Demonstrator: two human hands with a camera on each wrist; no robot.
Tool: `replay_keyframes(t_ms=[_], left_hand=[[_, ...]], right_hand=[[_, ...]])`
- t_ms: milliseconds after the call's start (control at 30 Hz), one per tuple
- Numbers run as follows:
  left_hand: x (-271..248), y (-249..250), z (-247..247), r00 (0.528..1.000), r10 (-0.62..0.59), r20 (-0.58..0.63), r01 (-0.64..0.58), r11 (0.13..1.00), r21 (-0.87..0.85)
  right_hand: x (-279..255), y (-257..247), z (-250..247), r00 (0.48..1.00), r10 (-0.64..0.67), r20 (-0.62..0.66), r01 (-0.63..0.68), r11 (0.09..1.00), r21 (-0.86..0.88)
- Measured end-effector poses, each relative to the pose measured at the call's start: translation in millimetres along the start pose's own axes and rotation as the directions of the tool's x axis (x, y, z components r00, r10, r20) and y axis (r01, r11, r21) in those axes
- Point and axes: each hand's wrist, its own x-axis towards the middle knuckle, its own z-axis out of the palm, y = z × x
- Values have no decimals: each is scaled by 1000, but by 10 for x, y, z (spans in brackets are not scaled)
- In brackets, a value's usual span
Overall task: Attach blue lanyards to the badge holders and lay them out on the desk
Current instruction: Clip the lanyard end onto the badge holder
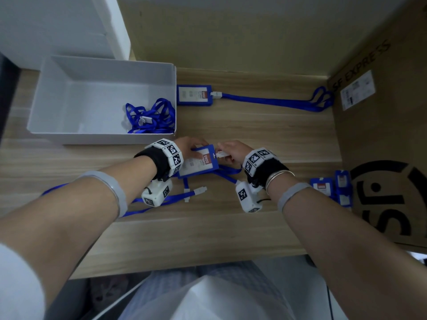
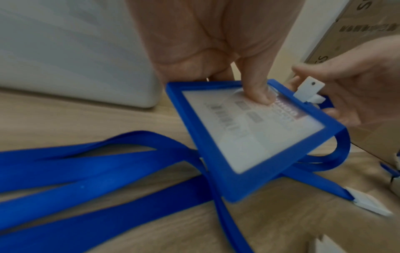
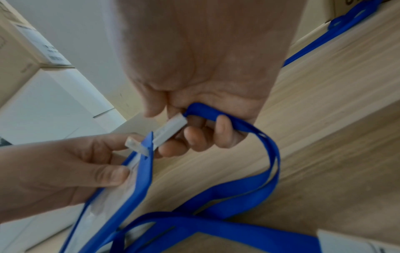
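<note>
My left hand (image 1: 193,150) grips a blue badge holder (image 1: 199,163) just above the desk, thumb pressed on its clear face (image 2: 257,95). My right hand (image 1: 231,150) pinches the white plastic clip (image 1: 222,154) of a blue lanyard (image 3: 255,184) at the holder's top edge. The clip's strap (image 3: 138,147) passes through the holder's slot. The lanyard trails over the desk under both wrists (image 2: 86,171). A finished badge with its lanyard (image 1: 265,100) lies stretched out at the back.
A white tray (image 1: 69,135) at back left holds several tangled blue lanyards (image 1: 150,116). Loose lanyards with white clips (image 1: 191,192) lie below my hands. Several bare badge holders (image 1: 332,188) are stacked at the right against a large cardboard box (image 1: 381,146).
</note>
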Motion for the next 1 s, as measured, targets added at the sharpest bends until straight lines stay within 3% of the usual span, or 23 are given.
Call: replay_keyframes(t_ms=[100, 367, 600, 733, 867, 933, 1000], left_hand=[[27, 35, 2, 1000, -16, 10, 15, 999, 53], [53, 33, 11, 999, -30, -30, 32, 996, 86], [41, 46, 71, 996, -41, -78, 47, 996, 76], [24, 99, 120, 997, 27, -72, -20, 996, 84], [33, 125, 143, 979, 117, -165, -85, 978, 188], [27, 108, 112, 974, 98, -202, -60, 980, 188], [22, 82, 80, 975, 70, -209, -38, 987, 154]], right_hand=[[-23, -16, -9, 1000, 16, 17, -18, 994, 109], [16, 33, -43, 999, -38, 14, 39, 993, -113], [57, 17, -62, 999, 6, -52, -11, 996, -87], [132, -35, -27, 995, -11, -97, 5, 998, -59], [61, -137, -29, 996, -84, -22, 84, 996, 43], [28, -174, -89, 996, -85, 5, 85, 996, -29], [18, -168, -188, 999, -33, 7, 33, 966, -258]])
